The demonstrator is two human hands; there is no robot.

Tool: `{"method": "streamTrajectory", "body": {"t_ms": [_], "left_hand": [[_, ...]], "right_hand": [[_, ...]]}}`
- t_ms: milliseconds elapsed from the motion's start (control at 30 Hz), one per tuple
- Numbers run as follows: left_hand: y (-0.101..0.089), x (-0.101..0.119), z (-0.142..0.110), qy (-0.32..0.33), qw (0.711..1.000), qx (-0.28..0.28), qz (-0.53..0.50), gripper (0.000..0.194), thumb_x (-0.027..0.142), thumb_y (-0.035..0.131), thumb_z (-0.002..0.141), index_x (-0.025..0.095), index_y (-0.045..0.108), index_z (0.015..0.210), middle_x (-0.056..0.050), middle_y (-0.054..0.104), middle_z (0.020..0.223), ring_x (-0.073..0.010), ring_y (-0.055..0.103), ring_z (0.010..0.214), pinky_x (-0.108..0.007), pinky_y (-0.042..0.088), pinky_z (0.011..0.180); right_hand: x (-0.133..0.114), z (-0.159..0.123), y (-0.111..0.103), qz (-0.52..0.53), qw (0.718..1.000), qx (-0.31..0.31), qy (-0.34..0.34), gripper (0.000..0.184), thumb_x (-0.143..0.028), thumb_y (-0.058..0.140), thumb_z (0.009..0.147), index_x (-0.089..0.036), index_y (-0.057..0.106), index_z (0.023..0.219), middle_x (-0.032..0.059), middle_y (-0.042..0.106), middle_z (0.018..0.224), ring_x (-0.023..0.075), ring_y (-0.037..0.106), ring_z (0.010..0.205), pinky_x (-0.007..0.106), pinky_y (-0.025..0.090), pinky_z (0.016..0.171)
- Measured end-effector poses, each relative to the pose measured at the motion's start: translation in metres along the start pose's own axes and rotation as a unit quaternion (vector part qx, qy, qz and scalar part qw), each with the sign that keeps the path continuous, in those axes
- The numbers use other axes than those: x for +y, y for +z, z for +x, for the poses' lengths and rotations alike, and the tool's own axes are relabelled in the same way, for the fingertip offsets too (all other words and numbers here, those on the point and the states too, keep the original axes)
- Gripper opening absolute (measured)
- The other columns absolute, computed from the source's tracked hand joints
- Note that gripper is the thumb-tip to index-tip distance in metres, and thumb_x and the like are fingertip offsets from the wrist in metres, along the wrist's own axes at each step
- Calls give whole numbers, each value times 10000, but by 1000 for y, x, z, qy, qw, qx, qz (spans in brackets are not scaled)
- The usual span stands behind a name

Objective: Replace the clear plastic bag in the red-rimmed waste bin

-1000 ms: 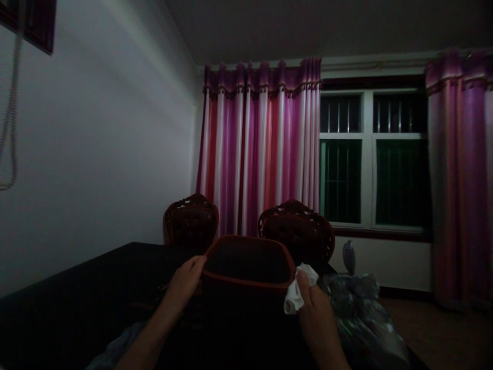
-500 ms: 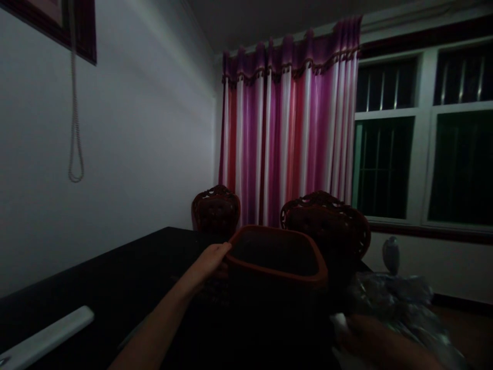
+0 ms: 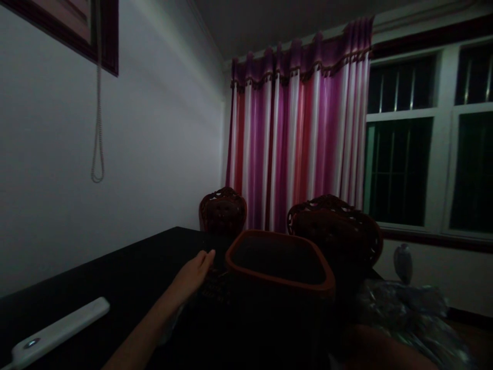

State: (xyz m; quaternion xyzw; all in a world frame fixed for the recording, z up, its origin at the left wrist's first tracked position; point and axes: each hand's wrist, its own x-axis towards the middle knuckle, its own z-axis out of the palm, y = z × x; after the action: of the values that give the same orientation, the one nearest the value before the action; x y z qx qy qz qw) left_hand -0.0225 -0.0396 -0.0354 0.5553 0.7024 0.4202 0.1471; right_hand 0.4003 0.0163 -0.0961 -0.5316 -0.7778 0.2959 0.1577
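- Dim room, dark table (image 3: 115,277) filling the foreground.
- Nearest: white remote (image 3: 57,333) lying at the table's left edge.
- Right hand (image 3: 370,349) showing only as a dark blur low right; grip impossible to tell.
- Left hand (image 3: 193,272) hovering loosely open, holding nothing, fingers just beside the bin's left rim.
- Red-rimmed bin (image 3: 277,267) standing upright mid-table; steadying best done by the rim, hand low, avoiding tipping.
- Crinkled plastic bag (image 3: 404,313) lying right of it.
- Farthest: carved chairs (image 3: 335,226), striped curtain (image 3: 300,133), window (image 3: 423,164).

Dark bin (image 3: 269,288) with orange-red rim, pink-purple-white striped curtain (image 3: 300,139), black table (image 3: 115,277), white remote (image 3: 57,331)
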Motion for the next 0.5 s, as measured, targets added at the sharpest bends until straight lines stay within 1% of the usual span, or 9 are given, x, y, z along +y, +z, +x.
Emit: {"method": "streamTrajectory", "body": {"t_ms": [33,100,133,200,267,333,400,433,500], "left_hand": [[-1,-16,-1,2,999,12,47,477,596,355,861,185,591,915,-141,695,932,-301,651,914,-429,460,870],[1,-49,-5,3,991,19,129,387,441,520,797,163,585,1059,-178,666,1098,-342,608,1061,-453,419,937],[4,-65,-8,-5,986,22,167,446,337,589,725,141,574,1126,-206,641,1163,-379,580,1114,-487,400,957],[10,-91,-14,-26,975,11,223,538,204,616,639,132,574,1170,-218,652,1155,-413,595,1089,-523,417,929],[12,-100,-17,-26,968,8,249,488,142,573,643,137,595,1130,-202,658,1157,-387,599,1107,-495,411,961],[7,-90,-17,1,967,6,253,355,172,511,738,161,598,1082,-161,664,1142,-320,604,1115,-426,409,982],[-6,-63,-18,41,973,27,226,282,302,410,869,193,561,1081,-117,656,1118,-262,610,1080,-373,426,955],[-15,-45,-20,57,975,56,206,336,408,354,908,201,510,1123,-113,625,1158,-256,590,1094,-376,425,953],[-31,-12,-31,58,976,190,83,439,558,422,866,220,461,1145,-108,591,1172,-285,574,1082,-411,430,944]], "right_hand": [[-5,-4,-3,27,999,2,-21,173,-279,628,680,-235,740,804,60,753,810,255,687,756,323,491,634],[-14,-11,-10,57,996,18,-61,226,-314,575,775,-225,726,917,66,749,923,238,688,819,316,506,712],[-18,-15,-13,59,995,32,-75,241,-334,564,800,-225,720,947,70,743,966,238,686,856,318,507,759],[-25,-22,-19,43,993,66,-84,242,-376,594,792,-225,725,928,81,741,971,258,681,899,336,500,831],[-32,-28,-23,25,992,89,-81,244,-398,620,766,-225,730,898,91,745,938,281,682,898,359,506,840],[-39,-35,-28,0,992,109,-71,271,-407,608,765,-219,728,918,103,745,954,294,683,899,378,516,828],[-46,-43,-32,-24,989,130,-67,342,-416,573,788,-212,709,1027,113,729,1051,299,671,959,393,513,849],[-51,-48,-35,-35,988,138,-67,382,-430,556,800,-204,693,1075,120,720,1083,300,664,983,400,511,862],[-58,-58,-42,-40,984,155,-72,435,-471,525,821,-195,673,1122,125,709,1111,293,657,1004,401,508,887]]}}
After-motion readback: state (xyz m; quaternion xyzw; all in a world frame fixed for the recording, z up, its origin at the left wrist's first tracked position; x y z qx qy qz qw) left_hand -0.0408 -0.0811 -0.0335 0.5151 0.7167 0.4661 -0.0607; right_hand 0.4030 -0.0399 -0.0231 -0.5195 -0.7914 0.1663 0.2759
